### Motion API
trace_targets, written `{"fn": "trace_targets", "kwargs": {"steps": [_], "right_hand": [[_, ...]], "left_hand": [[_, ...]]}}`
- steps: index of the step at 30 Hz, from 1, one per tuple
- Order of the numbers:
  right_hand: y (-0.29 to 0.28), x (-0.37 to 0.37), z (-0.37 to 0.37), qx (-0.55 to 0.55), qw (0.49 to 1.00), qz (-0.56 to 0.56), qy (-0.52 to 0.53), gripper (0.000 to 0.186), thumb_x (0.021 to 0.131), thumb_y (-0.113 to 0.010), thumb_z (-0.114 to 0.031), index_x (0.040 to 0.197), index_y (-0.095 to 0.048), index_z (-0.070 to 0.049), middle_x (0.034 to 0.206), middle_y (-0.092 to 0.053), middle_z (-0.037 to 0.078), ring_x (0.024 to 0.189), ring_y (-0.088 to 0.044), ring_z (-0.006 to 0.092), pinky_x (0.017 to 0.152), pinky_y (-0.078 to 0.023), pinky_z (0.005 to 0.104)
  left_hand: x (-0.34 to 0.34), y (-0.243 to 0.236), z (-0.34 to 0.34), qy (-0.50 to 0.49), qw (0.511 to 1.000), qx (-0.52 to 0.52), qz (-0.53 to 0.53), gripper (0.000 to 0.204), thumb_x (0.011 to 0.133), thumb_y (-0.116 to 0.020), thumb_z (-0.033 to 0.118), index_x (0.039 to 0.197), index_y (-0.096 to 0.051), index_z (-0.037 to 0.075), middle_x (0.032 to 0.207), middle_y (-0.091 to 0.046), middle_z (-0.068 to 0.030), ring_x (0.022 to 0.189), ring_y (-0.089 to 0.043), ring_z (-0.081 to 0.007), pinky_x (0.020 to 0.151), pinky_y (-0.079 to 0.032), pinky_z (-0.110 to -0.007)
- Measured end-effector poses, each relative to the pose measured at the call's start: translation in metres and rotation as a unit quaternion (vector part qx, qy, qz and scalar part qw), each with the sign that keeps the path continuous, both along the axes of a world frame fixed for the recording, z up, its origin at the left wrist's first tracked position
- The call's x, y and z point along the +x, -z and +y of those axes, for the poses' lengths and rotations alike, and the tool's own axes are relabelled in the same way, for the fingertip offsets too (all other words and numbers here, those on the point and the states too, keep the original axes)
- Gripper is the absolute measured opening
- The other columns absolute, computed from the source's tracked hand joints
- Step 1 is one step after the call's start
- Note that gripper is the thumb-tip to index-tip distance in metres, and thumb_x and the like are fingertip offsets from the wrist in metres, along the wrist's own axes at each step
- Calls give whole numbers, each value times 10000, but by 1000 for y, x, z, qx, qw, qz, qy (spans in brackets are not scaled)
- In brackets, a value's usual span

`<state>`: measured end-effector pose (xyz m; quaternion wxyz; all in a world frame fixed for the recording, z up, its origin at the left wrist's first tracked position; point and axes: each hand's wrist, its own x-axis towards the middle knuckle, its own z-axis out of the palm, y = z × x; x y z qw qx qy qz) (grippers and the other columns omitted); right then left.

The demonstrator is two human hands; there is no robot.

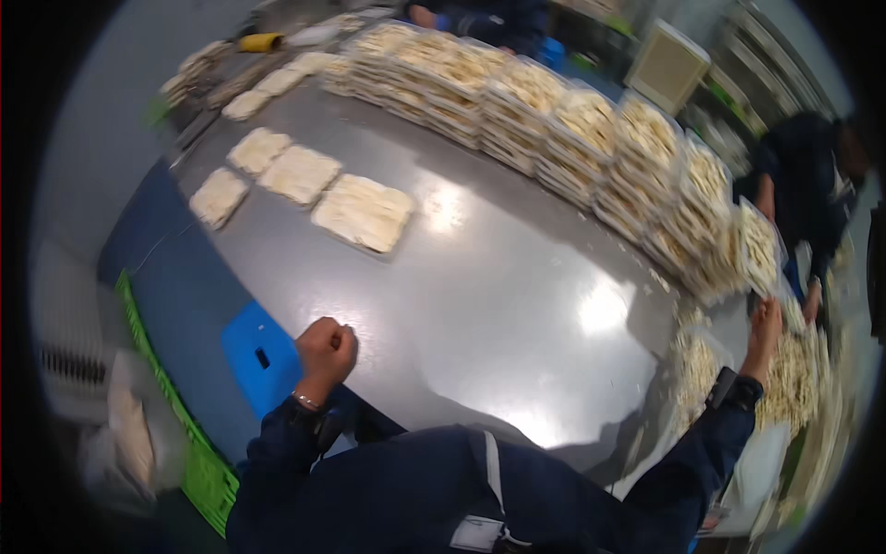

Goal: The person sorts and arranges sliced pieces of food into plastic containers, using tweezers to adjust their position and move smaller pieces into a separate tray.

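My left hand (328, 355) is curled into a fist over the near left edge of the steel table (480, 305), and nothing shows in it. On the far right, my right hand (764, 331) reaches out, its fingers closed at the near end of a clear tray (759, 251) of pale, noodle-like strips. Blur softens the exact contact there. Beside that tray stand tall stacks of similar filled trays (581, 129), running along the table's far side. Several flat, pale filled packs (365, 212) lie on the left part of the steel.
A blue stool (261, 358) stands beside my left hand, with a green crate (210, 485) lower left. Loose pale strips (787, 379) are heaped at the right by my forearm. A co-worker (798, 185) stands close at the right; another person (480, 20) is behind the stacks.
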<state>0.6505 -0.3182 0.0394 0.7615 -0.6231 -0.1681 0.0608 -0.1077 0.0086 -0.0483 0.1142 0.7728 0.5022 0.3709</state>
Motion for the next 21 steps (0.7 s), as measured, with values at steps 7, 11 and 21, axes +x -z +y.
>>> {"fn": "trace_targets", "kwargs": {"steps": [7,11,21], "right_hand": [[-17,-158,-57,-19,999,41,15,42,978,-552,-92,949,-579,-79,808,-573,2,605,-459,53,527,-380,197],[2,-276,-42,-91,991,77,-53,148,1001,-529,-142,1077,-619,-52,658,-478,-56,525,-415,42,503,-358,194],[44,-434,37,-171,897,289,-287,273,1017,-531,-150,1234,-602,0,663,-532,-37,522,-432,40,560,-430,211]], "left_hand": [[29,-11,11,131,927,-297,-190,282,872,-670,63,660,-484,56,581,-484,20,545,-458,-63,501,-366,-247],[79,-30,3,273,835,-437,-192,186,907,-644,61,776,-512,59,727,-482,59,648,-417,-15,574,-356,-192],[149,-43,-11,355,755,-521,-181,52,952,-588,79,996,-585,51,749,-494,60,631,-427,-21,577,-359,-192]]}}
